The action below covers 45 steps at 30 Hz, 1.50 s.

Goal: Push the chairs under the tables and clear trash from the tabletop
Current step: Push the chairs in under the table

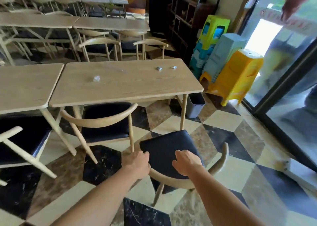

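Both hands reach down to the near chair. The left hand curls at the near-left corner of the black cushioned seat, fingers closed on or just beside its edge; whether it truly grips is hard to tell. The right hand lies open, palm down, fingers spread on the seat itself. This pale wooden chair with the curved backrest stands clear of the light wooden counter, its back toward the person, its seat pointing forward and slightly left toward the gap by the counter's right leg. The push likely runs straight ahead, both hands about equally near. A second matching chair sits half tucked to the left. On the counter lie crumpled bits of clear and silvery trash, well beyond the hands.
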Motion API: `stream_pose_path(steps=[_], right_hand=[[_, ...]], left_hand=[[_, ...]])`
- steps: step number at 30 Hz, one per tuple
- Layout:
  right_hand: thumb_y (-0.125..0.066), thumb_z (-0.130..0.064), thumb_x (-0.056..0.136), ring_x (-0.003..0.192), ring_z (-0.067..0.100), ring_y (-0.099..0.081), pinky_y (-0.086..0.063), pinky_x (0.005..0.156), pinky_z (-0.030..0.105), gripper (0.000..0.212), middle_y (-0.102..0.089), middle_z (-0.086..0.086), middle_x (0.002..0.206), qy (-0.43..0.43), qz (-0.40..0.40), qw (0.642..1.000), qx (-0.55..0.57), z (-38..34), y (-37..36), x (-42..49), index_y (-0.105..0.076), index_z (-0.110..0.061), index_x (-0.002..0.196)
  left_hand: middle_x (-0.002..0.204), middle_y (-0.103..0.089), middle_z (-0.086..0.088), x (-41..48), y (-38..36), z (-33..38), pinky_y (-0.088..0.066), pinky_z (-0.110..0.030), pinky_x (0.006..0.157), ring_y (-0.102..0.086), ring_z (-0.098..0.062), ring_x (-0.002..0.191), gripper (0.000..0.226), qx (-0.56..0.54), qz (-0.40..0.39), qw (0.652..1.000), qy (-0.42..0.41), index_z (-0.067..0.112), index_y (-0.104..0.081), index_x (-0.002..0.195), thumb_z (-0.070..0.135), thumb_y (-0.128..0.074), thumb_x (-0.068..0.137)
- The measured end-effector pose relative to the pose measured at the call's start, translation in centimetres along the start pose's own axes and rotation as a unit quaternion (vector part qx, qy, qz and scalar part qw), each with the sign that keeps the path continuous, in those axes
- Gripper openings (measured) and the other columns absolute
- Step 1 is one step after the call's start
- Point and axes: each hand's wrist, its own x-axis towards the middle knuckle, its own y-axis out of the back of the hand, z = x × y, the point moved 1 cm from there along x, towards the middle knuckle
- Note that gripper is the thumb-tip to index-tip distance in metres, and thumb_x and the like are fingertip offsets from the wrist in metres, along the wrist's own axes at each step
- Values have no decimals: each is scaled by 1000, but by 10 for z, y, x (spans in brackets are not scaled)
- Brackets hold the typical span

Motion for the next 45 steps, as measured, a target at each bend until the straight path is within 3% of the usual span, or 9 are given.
stream_pose_path(steps=[7, 14, 18, 28, 32, 37, 39, 42, 45], right_hand=[[-49, -37, 99, 110, 31, -60, -51, 85, 39, 28, -60, 7, 121, -40, -44, 998, 26, 94, -33, -36, -53, -17, 118], [-46, -37, 100, 104, 30, -60, -51, 85, 42, 26, -59, 5, 111, -6, -58, 998, 17, 118, -52, -41, -53, -18, 117], [-50, -45, 101, 114, 30, -55, -48, 90, 41, 35, -57, 5, 118, -1, -63, 998, 9, 131, -59, -38, -51, -19, 124], [-45, -53, 100, 128, 30, -46, -43, 102, 43, 54, -49, 6, 136, 46, -97, 993, -45, 190, -79, 19, -37, -27, 147], [-43, -57, 100, 128, 31, -44, -38, 104, 46, 49, -48, 6, 136, 118, -127, 981, -86, 204, -92, 42, -43, -29, 141], [-11, -83, 84, 131, 31, -38, -28, 110, 51, 80, -47, 2, 138, 203, -131, 963, -122, 245, -111, 73, -40, -38, 143], [-7, -84, 85, 130, 31, -41, -27, 112, 51, 80, -53, 1, 135, 239, -116, 955, -130, 262, -119, 78, -43, -39, 141], [-20, -81, 91, 118, 30, -52, -36, 104, 50, 68, -62, -1, 121, 303, -84, 940, -132, 284, -132, 84, -51, -38, 134], [-29, -81, 90, 92, 27, -62, -49, 81, 45, 60, -66, -5, 95, 364, -33, 922, -131, 294, -141, 97, -60, -35, 114]], left_hand=[[114, -57, -9, -20, -49, 120, -47, -43, 85, -59, -30, 106, 23, 10, -22, 998, -50, 17, -52, 116, 34, -48, 102], [115, -57, -7, -16, -67, 129, -46, -42, 91, -57, -30, 110, 23, 4, -46, 999, -7, 17, -53, 116, 34, -49, 100], [119, -56, -6, -1, -78, 132, -45, -40, 89, -57, -27, 113, 24, -18, -51, 998, 41, 19, -52, 119, 35, -50, 101], [126, -53, -8, 51, -122, 159, -39, -44, 102, -45, -31, 120, 58, 35, -66, 997, 33, 17, -51, 128, 65, -46, 96], [125, -55, -9, 64, -132, 168, -37, -45, 104, -46, -32, 119, 66, 16, -90, 994, 62, 17, -52, 127, 72, -42, 93], [124, -57, -9, 71, -152, 183, -26, -54, 108, -45, -36, 121, 80, 32, -93, 990, 102, 18, -53, 126, 85, -38, 84], [123, -58, -8, 70, -159, 190, -23, -55, 111, -44, -36, 121, 82, 42, -91, 988, 114, 18, -53, 126, 86, -37, 84], [124, -59, -8, 71, -165, 197, -22, -56, 113, -44, -36, 123, 83, 37, -89, 987, 127, 17, -54, 125, 87, -37, 82], [122, -60, -9, 74, -168, 193, -24, -58, 111, -46, -37, 121, 84, 48, -80, 989, 114, 17, -55, 123, 87, -33, 83]])
